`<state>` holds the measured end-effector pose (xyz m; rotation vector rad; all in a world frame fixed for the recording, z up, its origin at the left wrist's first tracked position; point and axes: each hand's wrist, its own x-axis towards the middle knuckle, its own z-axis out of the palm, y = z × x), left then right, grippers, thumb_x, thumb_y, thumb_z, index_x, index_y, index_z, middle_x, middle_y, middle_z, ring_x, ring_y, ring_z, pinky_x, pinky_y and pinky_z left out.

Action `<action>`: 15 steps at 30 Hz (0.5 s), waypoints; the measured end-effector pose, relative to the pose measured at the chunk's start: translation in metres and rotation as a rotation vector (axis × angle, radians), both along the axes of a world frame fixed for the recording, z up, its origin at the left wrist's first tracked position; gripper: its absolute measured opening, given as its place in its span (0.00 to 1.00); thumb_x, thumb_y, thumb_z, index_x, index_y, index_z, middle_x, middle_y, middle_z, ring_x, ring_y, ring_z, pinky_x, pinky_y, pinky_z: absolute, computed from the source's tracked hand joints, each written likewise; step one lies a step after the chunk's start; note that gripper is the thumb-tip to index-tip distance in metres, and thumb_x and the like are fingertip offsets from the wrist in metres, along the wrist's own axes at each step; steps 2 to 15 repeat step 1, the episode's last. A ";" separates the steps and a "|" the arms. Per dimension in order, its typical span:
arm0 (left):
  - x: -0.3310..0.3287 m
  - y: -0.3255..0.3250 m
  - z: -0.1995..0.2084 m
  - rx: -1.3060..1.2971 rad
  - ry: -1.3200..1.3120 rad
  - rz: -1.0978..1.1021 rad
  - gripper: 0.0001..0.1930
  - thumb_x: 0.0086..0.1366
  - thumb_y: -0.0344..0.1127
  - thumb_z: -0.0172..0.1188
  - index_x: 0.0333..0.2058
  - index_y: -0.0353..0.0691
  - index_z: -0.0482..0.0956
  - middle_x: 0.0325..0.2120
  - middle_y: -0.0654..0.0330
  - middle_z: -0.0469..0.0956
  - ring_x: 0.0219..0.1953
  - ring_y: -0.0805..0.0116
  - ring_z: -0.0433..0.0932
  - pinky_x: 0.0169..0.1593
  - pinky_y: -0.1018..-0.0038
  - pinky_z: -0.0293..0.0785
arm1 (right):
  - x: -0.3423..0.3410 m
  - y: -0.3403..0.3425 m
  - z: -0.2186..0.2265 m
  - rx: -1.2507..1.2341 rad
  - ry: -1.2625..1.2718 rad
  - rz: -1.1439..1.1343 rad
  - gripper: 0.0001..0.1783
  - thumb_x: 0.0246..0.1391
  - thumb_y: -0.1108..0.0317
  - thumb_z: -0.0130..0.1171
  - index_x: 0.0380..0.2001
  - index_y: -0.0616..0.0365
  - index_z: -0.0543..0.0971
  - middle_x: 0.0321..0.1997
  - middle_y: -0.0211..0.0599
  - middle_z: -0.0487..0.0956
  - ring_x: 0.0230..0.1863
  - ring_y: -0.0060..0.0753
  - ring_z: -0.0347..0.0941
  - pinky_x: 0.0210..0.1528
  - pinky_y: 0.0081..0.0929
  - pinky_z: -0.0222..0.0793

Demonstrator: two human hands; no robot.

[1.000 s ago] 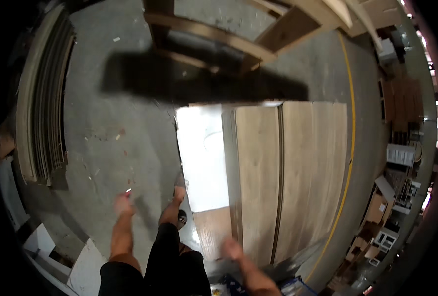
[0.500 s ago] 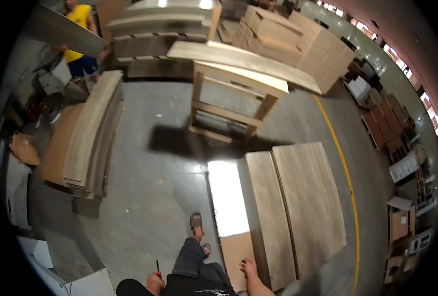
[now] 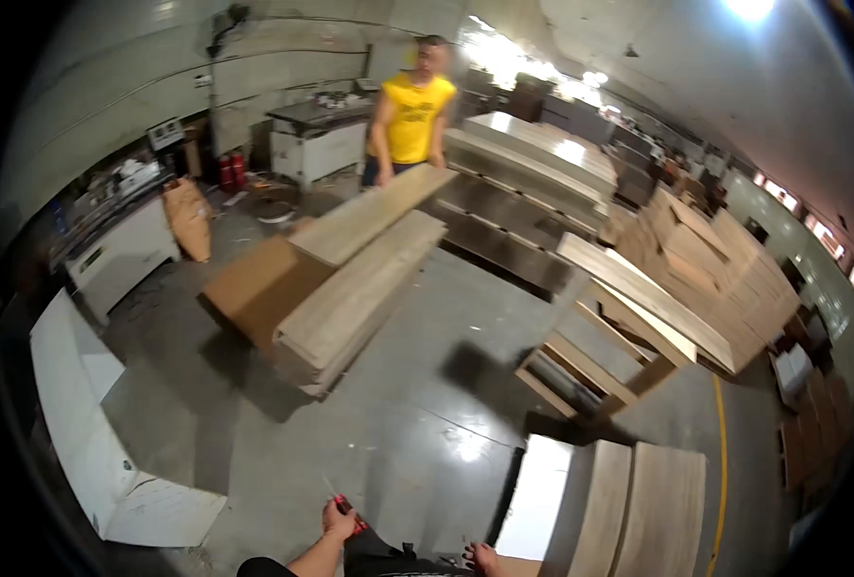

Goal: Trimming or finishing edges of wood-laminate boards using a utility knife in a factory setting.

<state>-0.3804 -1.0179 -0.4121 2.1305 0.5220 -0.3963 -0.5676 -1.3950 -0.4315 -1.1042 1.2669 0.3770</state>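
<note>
My left hand [image 3: 337, 520] is closed round a screwdriver [image 3: 347, 509] with a red and black handle, its thin shaft pointing away from me. Low in the view, my right hand [image 3: 482, 557] has its fingers curled in; whatever they may hold is too small to make out. Just beyond and right of that hand lies a white panel [image 3: 539, 490]. Beside the panel are wood-grain boards [image 3: 659, 505] in a low stack.
A person in a yellow top [image 3: 410, 120] handles a board [image 3: 379, 213] over a stack of long panels [image 3: 359, 288]. A wooden trestle [image 3: 590, 368] carries a plank [image 3: 643, 298]. White bent sheets [image 3: 162, 510] stand at left; cardboard boxes [image 3: 725, 250] stand far right.
The view has swung left and up. The person in yellow now leans over the panel stack, with the board lowered onto it. The screwdriver stays in my left hand; my right hand's fingers look more curled.
</note>
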 end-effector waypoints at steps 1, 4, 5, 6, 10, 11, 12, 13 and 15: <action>0.005 0.024 0.005 0.001 0.002 0.037 0.28 0.55 0.42 0.73 0.52 0.39 0.73 0.51 0.46 0.77 0.57 0.43 0.76 0.61 0.55 0.73 | 0.022 0.014 -0.008 0.030 -0.027 0.040 0.19 0.66 0.57 0.57 0.56 0.51 0.73 0.47 0.35 0.83 0.37 0.39 0.81 0.36 0.42 0.75; 0.005 0.024 0.005 0.001 0.002 0.037 0.28 0.55 0.42 0.73 0.52 0.39 0.73 0.51 0.46 0.77 0.57 0.43 0.76 0.61 0.55 0.73 | 0.022 0.014 -0.008 0.030 -0.027 0.040 0.19 0.66 0.57 0.57 0.56 0.51 0.73 0.47 0.35 0.83 0.37 0.39 0.81 0.36 0.42 0.75; 0.005 0.024 0.005 0.001 0.002 0.037 0.28 0.55 0.42 0.73 0.52 0.39 0.73 0.51 0.46 0.77 0.57 0.43 0.76 0.61 0.55 0.73 | 0.022 0.014 -0.008 0.030 -0.027 0.040 0.19 0.66 0.57 0.57 0.56 0.51 0.73 0.47 0.35 0.83 0.37 0.39 0.81 0.36 0.42 0.75; 0.005 0.024 0.005 0.001 0.002 0.037 0.28 0.55 0.42 0.73 0.52 0.39 0.73 0.51 0.46 0.77 0.57 0.43 0.76 0.61 0.55 0.73 | 0.022 0.014 -0.008 0.030 -0.027 0.040 0.19 0.66 0.57 0.57 0.56 0.51 0.73 0.47 0.35 0.83 0.37 0.39 0.81 0.36 0.42 0.75; 0.005 0.024 0.005 0.001 0.002 0.037 0.28 0.55 0.42 0.73 0.52 0.39 0.73 0.51 0.46 0.77 0.57 0.43 0.76 0.61 0.55 0.73 | 0.022 0.014 -0.008 0.030 -0.027 0.040 0.19 0.66 0.57 0.57 0.56 0.51 0.73 0.47 0.35 0.83 0.37 0.39 0.81 0.36 0.42 0.75; 0.005 0.024 0.005 0.001 0.002 0.037 0.28 0.55 0.42 0.73 0.52 0.39 0.73 0.51 0.46 0.77 0.57 0.43 0.76 0.61 0.55 0.73 | 0.022 0.014 -0.008 0.030 -0.027 0.040 0.19 0.66 0.57 0.57 0.56 0.51 0.73 0.47 0.35 0.83 0.37 0.39 0.81 0.36 0.42 0.75; 0.005 0.024 0.005 0.001 0.002 0.037 0.28 0.55 0.42 0.73 0.52 0.39 0.73 0.51 0.46 0.77 0.57 0.43 0.76 0.61 0.55 0.73 | 0.022 0.014 -0.008 0.030 -0.027 0.040 0.19 0.66 0.57 0.57 0.56 0.51 0.73 0.47 0.35 0.83 0.37 0.39 0.81 0.36 0.42 0.75; 0.005 0.024 0.005 0.001 0.002 0.037 0.28 0.55 0.42 0.73 0.52 0.39 0.73 0.51 0.46 0.77 0.57 0.43 0.76 0.61 0.55 0.73 | 0.022 0.014 -0.008 0.030 -0.027 0.040 0.19 0.66 0.57 0.57 0.56 0.51 0.73 0.47 0.35 0.83 0.37 0.39 0.81 0.36 0.42 0.75; 0.005 0.024 0.005 0.001 0.002 0.037 0.28 0.55 0.42 0.73 0.52 0.39 0.73 0.51 0.46 0.77 0.57 0.43 0.76 0.61 0.55 0.73 | 0.022 0.014 -0.008 0.030 -0.027 0.040 0.19 0.66 0.57 0.57 0.56 0.51 0.73 0.47 0.35 0.83 0.37 0.39 0.81 0.36 0.42 0.75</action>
